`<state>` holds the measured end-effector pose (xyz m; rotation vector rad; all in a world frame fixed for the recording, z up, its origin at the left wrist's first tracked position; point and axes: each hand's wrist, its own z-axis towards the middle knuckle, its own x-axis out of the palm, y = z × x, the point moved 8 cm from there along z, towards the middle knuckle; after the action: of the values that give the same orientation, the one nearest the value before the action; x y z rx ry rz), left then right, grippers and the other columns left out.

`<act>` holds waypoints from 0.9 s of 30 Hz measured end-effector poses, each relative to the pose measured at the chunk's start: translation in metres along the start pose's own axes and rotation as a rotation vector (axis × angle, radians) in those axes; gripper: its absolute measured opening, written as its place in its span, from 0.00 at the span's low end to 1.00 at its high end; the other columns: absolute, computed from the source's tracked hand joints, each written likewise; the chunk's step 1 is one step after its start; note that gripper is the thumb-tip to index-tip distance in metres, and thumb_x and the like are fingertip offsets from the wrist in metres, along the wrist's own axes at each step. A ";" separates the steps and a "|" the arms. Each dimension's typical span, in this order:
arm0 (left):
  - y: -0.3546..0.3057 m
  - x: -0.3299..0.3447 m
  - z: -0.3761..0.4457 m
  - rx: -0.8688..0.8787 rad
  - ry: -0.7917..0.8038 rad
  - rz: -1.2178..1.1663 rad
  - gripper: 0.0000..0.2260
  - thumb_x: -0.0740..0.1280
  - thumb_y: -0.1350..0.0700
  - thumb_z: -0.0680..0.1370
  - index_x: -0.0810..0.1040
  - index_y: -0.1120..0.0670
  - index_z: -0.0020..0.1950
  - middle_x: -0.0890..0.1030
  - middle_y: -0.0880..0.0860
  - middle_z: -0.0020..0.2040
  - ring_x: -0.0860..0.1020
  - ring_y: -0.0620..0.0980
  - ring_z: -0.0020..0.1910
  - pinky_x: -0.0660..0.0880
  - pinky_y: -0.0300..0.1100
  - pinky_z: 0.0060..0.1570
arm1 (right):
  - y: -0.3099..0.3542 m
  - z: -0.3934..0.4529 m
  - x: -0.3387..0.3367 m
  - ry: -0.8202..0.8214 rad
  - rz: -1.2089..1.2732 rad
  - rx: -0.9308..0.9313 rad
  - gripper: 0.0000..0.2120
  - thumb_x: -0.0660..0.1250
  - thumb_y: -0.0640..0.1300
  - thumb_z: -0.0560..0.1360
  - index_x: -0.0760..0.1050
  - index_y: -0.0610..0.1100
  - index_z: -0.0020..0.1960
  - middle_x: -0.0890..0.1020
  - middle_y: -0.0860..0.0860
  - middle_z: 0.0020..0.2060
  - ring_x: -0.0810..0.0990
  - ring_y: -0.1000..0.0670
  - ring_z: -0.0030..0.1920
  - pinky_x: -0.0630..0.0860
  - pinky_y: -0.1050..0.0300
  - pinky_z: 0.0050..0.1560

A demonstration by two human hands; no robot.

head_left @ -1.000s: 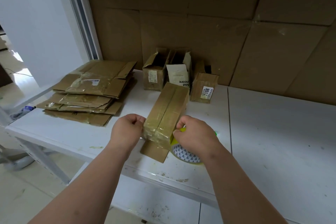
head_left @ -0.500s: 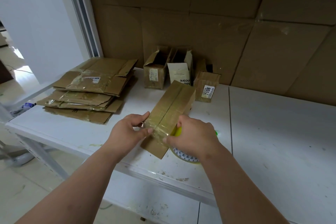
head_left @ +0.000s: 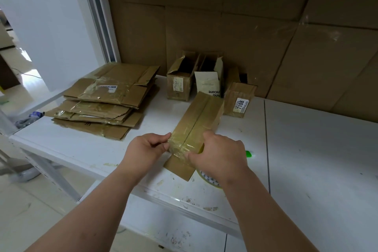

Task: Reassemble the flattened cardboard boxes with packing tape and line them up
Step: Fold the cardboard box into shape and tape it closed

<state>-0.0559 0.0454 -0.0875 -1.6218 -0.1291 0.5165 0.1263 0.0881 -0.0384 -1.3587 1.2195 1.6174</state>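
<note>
The left hand (head_left: 146, 149) is curled at the near left edge of a long cardboard box (head_left: 197, 120), its thumb and fingertips pinching the shiny packing tape wrapped over that end. The right hand (head_left: 219, 156) is cupped over the near right corner of the same box, fingers bent down around it, pressing on the tape. Between them the box lies on its side on the white bench (head_left: 306, 159), its far end pointing away toward the back wall, a seam running down the middle of its top face. A loose brown flap (head_left: 179, 168) sticks out from the near end, below the hands.

Just under the right wrist, a roll of tape (head_left: 208, 180) with a patterned core peeks out, mostly hidden. A small bright green object (head_left: 248, 153) lies on the bench just beyond the right hand; I cannot tell what it is.

Farther back, three standing boxes (head_left: 181, 86) are lined up side by side against the cardboard-lined wall (head_left: 266, 37), two with open tops, the rightmost one carrying a label (head_left: 241, 104) reading 7108. Off to the left, near the bench's edge, sits a stack of flattened boxes (head_left: 106, 100), tape glinting on the top one.
</note>
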 end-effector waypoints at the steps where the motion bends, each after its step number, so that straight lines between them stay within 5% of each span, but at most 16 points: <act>1: 0.000 0.000 0.000 0.032 -0.048 0.034 0.09 0.72 0.63 0.76 0.86 0.52 0.53 0.86 0.45 0.45 0.81 0.35 0.47 0.74 0.26 0.50 | 0.000 0.000 0.001 0.002 0.014 -0.003 0.18 0.63 0.66 0.72 0.67 0.52 0.48 0.76 0.56 0.36 0.76 0.51 0.39 0.69 0.48 0.52; 4: 0.001 0.002 0.000 0.096 -0.144 0.091 0.08 0.73 0.62 0.76 0.86 0.51 0.52 0.85 0.43 0.44 0.80 0.34 0.45 0.72 0.23 0.46 | -0.007 0.001 -0.002 0.087 0.107 0.007 0.19 0.65 0.66 0.71 0.67 0.52 0.48 0.76 0.56 0.38 0.77 0.52 0.42 0.73 0.49 0.53; 9: 0.003 -0.009 0.008 0.021 -0.310 0.019 0.09 0.71 0.60 0.76 0.82 0.46 0.43 0.84 0.47 0.40 0.82 0.49 0.43 0.77 0.44 0.49 | -0.017 0.002 0.004 0.247 0.584 0.058 0.08 0.66 0.52 0.76 0.74 0.49 0.52 0.77 0.55 0.47 0.76 0.56 0.46 0.75 0.53 0.49; 13: -0.011 -0.014 0.021 0.024 -0.369 0.142 0.08 0.68 0.60 0.78 0.79 0.49 0.41 0.82 0.46 0.39 0.81 0.52 0.42 0.75 0.43 0.44 | -0.011 0.000 0.021 0.274 0.848 0.096 0.16 0.68 0.41 0.75 0.76 0.49 0.62 0.81 0.51 0.52 0.82 0.48 0.51 0.79 0.51 0.53; 16: -0.016 -0.005 0.019 0.051 -0.303 0.133 0.06 0.66 0.56 0.80 0.81 0.48 0.53 0.83 0.45 0.48 0.81 0.46 0.48 0.74 0.40 0.49 | -0.008 0.000 0.029 0.229 0.988 0.109 0.19 0.70 0.45 0.74 0.75 0.49 0.65 0.82 0.51 0.55 0.82 0.49 0.54 0.78 0.46 0.60; 19: -0.009 0.021 0.013 0.081 -0.052 0.015 0.16 0.71 0.51 0.76 0.76 0.46 0.64 0.81 0.39 0.55 0.78 0.37 0.57 0.73 0.37 0.58 | -0.006 0.003 0.036 0.210 1.103 0.120 0.24 0.71 0.51 0.71 0.75 0.49 0.66 0.82 0.51 0.57 0.81 0.50 0.57 0.76 0.46 0.64; 21: -0.003 0.029 0.012 0.078 0.040 -0.041 0.23 0.73 0.48 0.74 0.73 0.45 0.68 0.79 0.40 0.62 0.76 0.40 0.64 0.73 0.43 0.63 | -0.005 0.005 0.039 0.205 1.149 0.111 0.18 0.71 0.46 0.76 0.76 0.49 0.65 0.83 0.51 0.55 0.82 0.50 0.56 0.76 0.46 0.64; 24: -0.008 0.024 0.019 0.094 0.029 -0.029 0.23 0.72 0.55 0.76 0.71 0.44 0.69 0.79 0.41 0.61 0.78 0.43 0.61 0.75 0.47 0.62 | -0.007 0.006 0.045 0.234 1.227 0.101 0.17 0.67 0.40 0.79 0.75 0.49 0.66 0.83 0.52 0.55 0.81 0.52 0.56 0.76 0.51 0.63; 27: -0.016 0.015 0.028 0.113 -0.034 0.050 0.18 0.72 0.56 0.77 0.73 0.46 0.65 0.80 0.43 0.59 0.79 0.42 0.58 0.77 0.50 0.61 | -0.001 0.000 0.049 0.349 1.321 0.027 0.17 0.61 0.29 0.77 0.78 0.46 0.56 0.85 0.54 0.43 0.82 0.54 0.45 0.78 0.60 0.49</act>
<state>-0.0503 0.0792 -0.0764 -1.5097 -0.0835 0.5795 0.1171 0.0853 -0.0864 -0.7669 2.6639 2.1501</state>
